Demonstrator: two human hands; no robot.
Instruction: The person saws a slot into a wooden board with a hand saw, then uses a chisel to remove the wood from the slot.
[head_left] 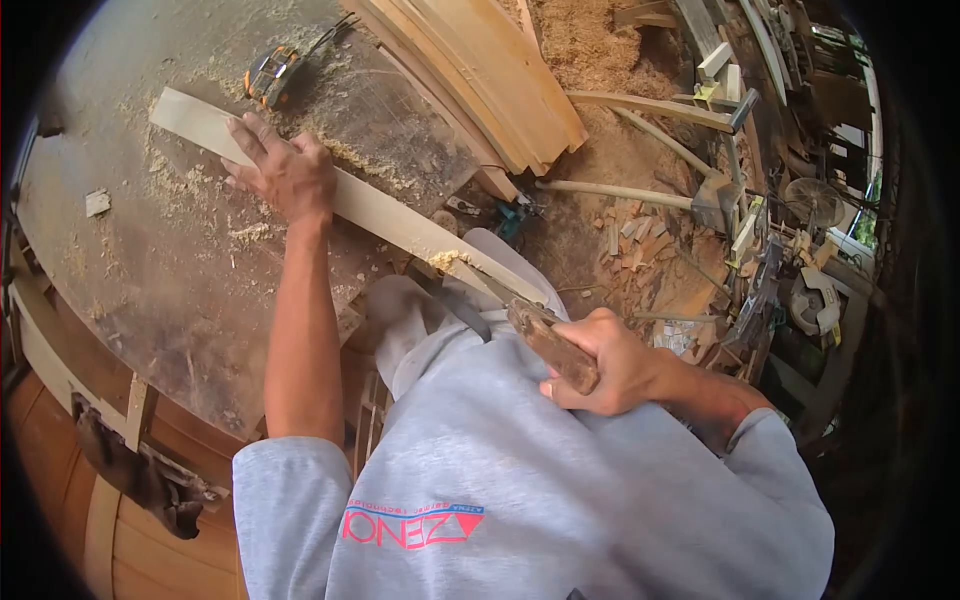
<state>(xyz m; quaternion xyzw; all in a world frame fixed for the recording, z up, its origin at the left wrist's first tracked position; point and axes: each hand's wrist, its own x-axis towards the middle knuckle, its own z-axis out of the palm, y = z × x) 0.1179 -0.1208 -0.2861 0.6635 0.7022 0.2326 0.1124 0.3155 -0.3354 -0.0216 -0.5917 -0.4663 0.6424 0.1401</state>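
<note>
A long pale wooden strip (pixel 400 225) runs slantwise from the worktable toward my lap. My left hand (pixel 285 170) grips it near its far end, with the fingers bent over it. Closed around a worn wooden handle, my right hand (pixel 610 365) holds what looks like a chisel (pixel 550 345). Its narrow metal blade points forward along the strip's near end. Yellowish wood shavings (pixel 445 260) are heaped on the strip at the blade's tip.
An orange-and-black tool (pixel 272 77) lies on the dark worktable (pixel 120 270) among scattered shavings. Stacked boards (pixel 470 70) stand beyond its right edge. Wood offcuts (pixel 640 245) and sawdust cover the ground. A circular saw (pixel 815 300) sits at far right.
</note>
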